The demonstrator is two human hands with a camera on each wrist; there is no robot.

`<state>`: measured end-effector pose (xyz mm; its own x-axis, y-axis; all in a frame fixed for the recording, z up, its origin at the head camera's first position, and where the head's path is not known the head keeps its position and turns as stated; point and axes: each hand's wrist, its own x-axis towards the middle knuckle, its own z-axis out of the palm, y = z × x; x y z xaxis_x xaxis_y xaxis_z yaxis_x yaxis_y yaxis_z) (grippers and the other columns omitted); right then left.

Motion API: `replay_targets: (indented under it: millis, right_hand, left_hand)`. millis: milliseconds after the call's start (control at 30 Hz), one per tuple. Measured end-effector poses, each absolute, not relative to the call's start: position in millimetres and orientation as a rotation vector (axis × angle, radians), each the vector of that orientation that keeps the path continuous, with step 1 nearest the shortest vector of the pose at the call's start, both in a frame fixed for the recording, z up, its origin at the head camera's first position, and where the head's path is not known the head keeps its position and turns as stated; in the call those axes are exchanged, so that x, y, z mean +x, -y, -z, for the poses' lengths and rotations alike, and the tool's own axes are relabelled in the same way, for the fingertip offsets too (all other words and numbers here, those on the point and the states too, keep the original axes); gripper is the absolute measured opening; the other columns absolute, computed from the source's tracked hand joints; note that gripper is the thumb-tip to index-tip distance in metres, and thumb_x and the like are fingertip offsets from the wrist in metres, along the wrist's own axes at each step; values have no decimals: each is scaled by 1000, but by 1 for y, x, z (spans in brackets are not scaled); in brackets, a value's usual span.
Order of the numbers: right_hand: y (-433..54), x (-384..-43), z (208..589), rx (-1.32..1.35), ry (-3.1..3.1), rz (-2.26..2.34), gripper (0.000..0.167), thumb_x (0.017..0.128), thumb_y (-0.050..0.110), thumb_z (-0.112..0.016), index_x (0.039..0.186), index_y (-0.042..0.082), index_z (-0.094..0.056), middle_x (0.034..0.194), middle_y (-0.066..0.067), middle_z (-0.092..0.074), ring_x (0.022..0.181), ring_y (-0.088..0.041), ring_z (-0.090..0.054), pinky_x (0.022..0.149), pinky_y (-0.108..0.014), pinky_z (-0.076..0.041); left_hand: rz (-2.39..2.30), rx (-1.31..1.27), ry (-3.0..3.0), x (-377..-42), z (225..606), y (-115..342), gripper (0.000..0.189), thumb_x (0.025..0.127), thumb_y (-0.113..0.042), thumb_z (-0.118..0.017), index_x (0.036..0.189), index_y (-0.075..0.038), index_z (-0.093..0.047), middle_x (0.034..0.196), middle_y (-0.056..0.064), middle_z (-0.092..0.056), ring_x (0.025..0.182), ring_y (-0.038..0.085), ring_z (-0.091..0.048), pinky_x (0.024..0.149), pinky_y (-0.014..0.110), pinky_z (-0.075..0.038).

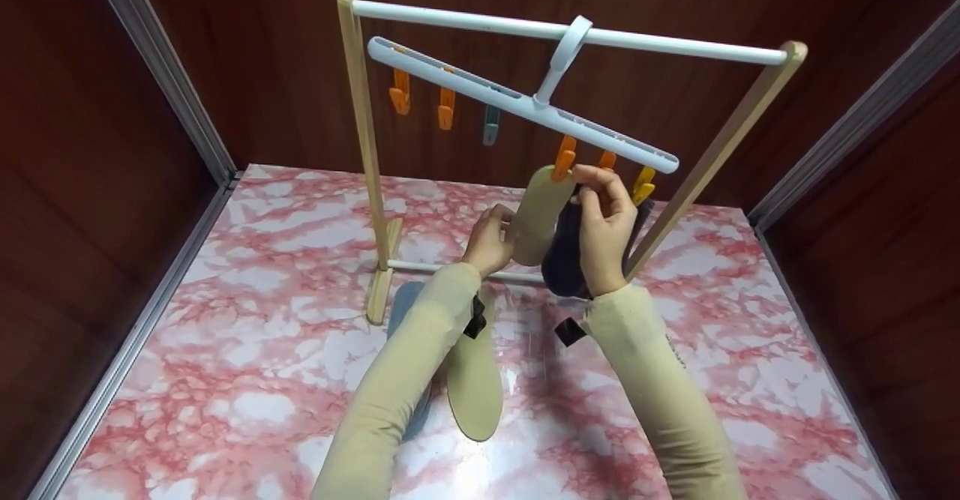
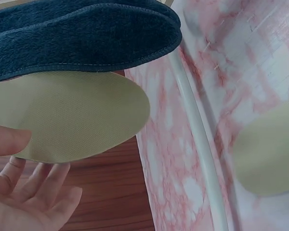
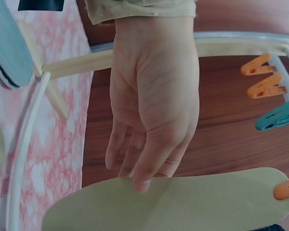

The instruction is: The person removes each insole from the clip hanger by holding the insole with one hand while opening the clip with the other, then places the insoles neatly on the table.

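Note:
A beige insole [image 1: 541, 219] hangs from an orange clip [image 1: 564, 159] on a white hanger [image 1: 510, 101]. My left hand [image 1: 491, 239] pinches its left edge partway down; the left wrist view shows the thumb [image 2: 9, 140] in front and the fingers behind. Close beside the clip, at the insole's upper right, are the bent fingers of my right hand [image 1: 607, 226]; I cannot tell whether they hold its edge. Partly behind that hand hang dark navy fleecy insoles [image 2: 86, 38]. A yellow clip [image 1: 643, 184] is at the hanger's right end.
The hanger hooks over the white top bar [image 1: 480, 22] of a wood-sided stand. Two orange clips and a teal clip [image 1: 491, 125] hang bare on the left. Another beige insole [image 1: 476, 387] and a grey-blue insole [image 1: 418, 417] lie on the pink marbled surface [image 1: 247, 350].

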<state>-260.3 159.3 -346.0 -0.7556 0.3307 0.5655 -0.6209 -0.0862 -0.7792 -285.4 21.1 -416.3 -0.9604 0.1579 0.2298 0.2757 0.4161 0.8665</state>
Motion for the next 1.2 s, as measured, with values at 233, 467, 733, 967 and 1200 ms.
replay_targets:
  millis: [233,467,733,967,1200]
  right_hand:
    - [-160,-260,346,279,1568,-1921,24,90,-10,-48,97,1,-68,95,-3,-68,89,-20,-59,75,-29,-48]
    - [-160,-259,345,269,1634,-1902,20,92,-4,-52,109,-6,-64,107,-5,-67,105,-19,-59,96,-28,-46]
    - [-158,-260,345,298,1662,-1895,28,92,-3,-54,119,-6,-61,118,-13,-64,114,-21,-58,104,-33,-42]
    - [-158,-262,345,307,1683,-1896,31,92,-1,-56,122,-5,-60,122,-16,-64,116,-20,-58,105,-39,-41]
    - [-156,-265,341,307,1736,-1927,36,92,4,-59,127,-5,-57,126,-18,-61,115,-20,-58,101,-33,-45]
  left_hand:
    - [1622,-432,2573,-280,415,-16,8,92,3,-49,100,3,-51,99,19,-63,97,31,-61,88,38,-49]
    - [1609,-498,2571,-271,414,-9,11,91,5,-48,101,2,-49,98,21,-63,96,32,-63,86,37,-52]
    - [1436,-591,2568,-263,413,-1,13,89,7,-49,101,2,-49,91,20,-63,85,32,-61,79,41,-51]
    - [1394,-588,2577,-260,410,5,12,91,5,-50,102,1,-50,94,19,-66,88,32,-64,81,42,-52]
    - [1405,-602,2597,-255,408,7,12,92,4,-50,104,2,-50,98,20,-67,91,33,-65,82,42,-52]
